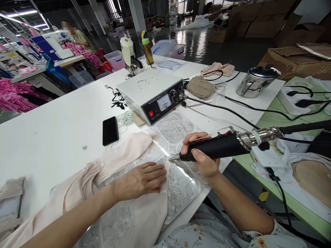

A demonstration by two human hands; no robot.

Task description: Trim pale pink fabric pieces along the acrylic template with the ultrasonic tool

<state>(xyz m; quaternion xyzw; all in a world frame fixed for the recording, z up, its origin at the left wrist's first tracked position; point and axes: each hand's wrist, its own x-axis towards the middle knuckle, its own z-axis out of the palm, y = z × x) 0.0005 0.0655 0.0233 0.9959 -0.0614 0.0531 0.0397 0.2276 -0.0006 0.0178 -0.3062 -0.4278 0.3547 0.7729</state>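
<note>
My left hand (142, 182) lies flat, fingers stretched out, pressing a pale pink cloth (152, 210) onto a clear plastic template (184, 186). The template sits on a grey speckled surface. In my right hand (205, 160) is a black handheld ultrasonic welder (217, 148), with fingers and thumb wrapped round its body. Its metal tip points left, at the edge of the pink cloth just beyond my left fingertips. Whether the tip touches the cloth I cannot tell. More pale pink cloth pieces (90, 175) lie layered to the left.
Behind the template stands a control box (155, 93) with a meter, its cable (219, 108) running right. A phone (110, 131), elastic cord (126, 119), beige cloth pieces (200, 86), a steel mug (257, 82) and a bottle (147, 50) are on the table. A person works far left.
</note>
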